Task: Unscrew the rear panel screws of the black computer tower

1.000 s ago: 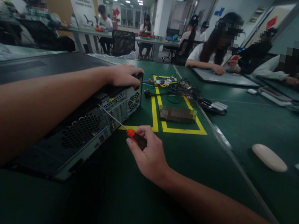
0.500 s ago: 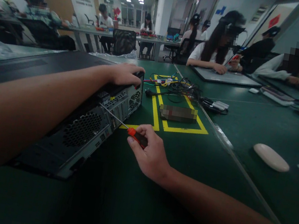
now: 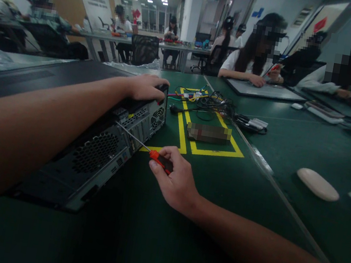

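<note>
Screwdriver (image 3: pixel 157 158) sits gripped in the right hand (image 3: pixel 177 179), left hand (image 3: pixel 145 87) bent over the computer case (image 3: pixel 101 150) (grip unclear).

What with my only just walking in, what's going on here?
Someone's right hand grips a screwdriver, its tip up at the back of a computer case; whether it sits in a screw is too small to tell. The left hand lies on the case's upper edge, near the far corner. The case lies on a green table, with a tangle of cables beyond it.
</note>
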The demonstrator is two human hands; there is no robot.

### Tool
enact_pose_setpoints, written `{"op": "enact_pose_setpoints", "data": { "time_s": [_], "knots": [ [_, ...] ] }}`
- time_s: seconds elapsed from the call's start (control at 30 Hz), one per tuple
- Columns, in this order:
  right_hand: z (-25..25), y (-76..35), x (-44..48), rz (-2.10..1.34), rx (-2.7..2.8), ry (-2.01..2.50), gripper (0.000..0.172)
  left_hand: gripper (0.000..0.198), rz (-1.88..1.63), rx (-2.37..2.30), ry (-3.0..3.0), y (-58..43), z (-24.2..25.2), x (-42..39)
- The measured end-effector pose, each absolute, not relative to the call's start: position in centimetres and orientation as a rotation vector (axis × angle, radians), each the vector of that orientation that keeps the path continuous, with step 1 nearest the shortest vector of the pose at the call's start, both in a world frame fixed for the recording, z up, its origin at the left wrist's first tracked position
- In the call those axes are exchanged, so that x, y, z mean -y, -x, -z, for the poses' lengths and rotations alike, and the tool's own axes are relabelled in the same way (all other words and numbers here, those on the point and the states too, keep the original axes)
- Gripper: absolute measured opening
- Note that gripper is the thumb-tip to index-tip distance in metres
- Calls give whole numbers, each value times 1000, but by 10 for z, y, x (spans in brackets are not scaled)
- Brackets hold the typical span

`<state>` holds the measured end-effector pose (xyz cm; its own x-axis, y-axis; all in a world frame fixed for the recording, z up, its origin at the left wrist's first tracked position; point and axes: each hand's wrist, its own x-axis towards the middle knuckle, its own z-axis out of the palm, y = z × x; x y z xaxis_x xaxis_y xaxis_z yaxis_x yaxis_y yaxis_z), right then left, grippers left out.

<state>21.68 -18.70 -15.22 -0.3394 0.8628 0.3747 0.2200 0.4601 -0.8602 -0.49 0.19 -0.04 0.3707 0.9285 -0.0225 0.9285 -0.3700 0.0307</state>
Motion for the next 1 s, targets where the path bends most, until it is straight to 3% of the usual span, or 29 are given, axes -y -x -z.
{"op": "enact_pose_setpoints", "data": {
  "time_s": [1.0],
  "knots": [
    [151,-218,187,-906,1824,899,24,100,55,-1780,-2582,6,2,-3]
  ]
}}
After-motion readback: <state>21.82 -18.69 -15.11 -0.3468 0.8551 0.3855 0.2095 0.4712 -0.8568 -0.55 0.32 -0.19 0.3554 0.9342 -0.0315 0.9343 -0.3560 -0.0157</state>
